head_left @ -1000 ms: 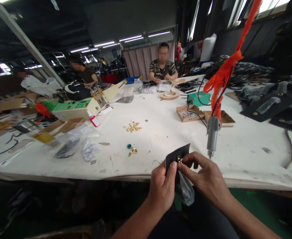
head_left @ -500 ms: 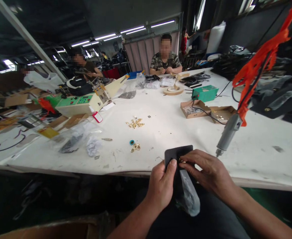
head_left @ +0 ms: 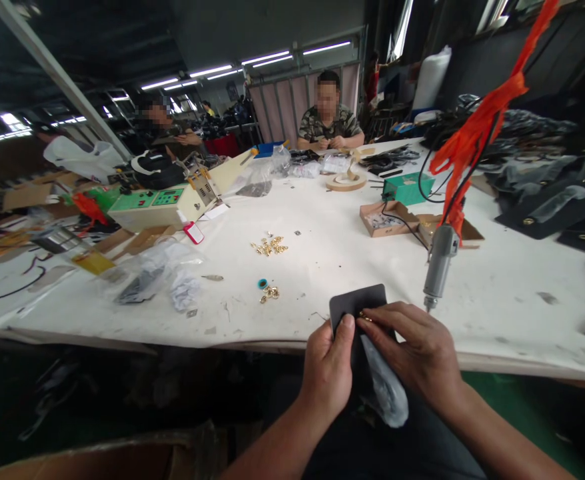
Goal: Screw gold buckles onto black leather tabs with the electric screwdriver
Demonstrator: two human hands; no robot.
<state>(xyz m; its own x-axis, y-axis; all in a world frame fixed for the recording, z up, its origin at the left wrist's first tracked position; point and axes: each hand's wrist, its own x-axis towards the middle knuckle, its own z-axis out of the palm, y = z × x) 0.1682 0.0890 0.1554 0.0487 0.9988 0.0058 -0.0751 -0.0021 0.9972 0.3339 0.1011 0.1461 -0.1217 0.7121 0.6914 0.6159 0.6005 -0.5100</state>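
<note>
At the table's front edge I hold up a flat black panel [head_left: 345,301] with rounded corners. My left hand [head_left: 328,360] is closed on its left side, thumb flat on the face. My right hand [head_left: 417,340] pinches a small gold metal fitting [head_left: 365,316] against the panel; the fingers hide part of it. Below hangs a strip wrapped in clear plastic [head_left: 387,390]. A grey electric screwdriver [head_left: 440,267] hangs tip down just beyond my right hand. Loose gold fittings [head_left: 271,293] lie on the table beside a small blue ring-shaped piece [head_left: 263,284].
Farther back is another pile of gold parts [head_left: 271,246]. Two cardboard boxes [head_left: 387,227] stand by a green power box [head_left: 408,188]. Plastic bags [head_left: 147,273] and a green-panelled machine [head_left: 147,203] are at left. Black panels [head_left: 537,207] lie at right. A co-worker [head_left: 328,120] sits opposite.
The hanging screwdriver and its orange wrapping have swung left. Both hands keep nearly the same place, with the right fingertips shifted slightly at the gold fitting.
</note>
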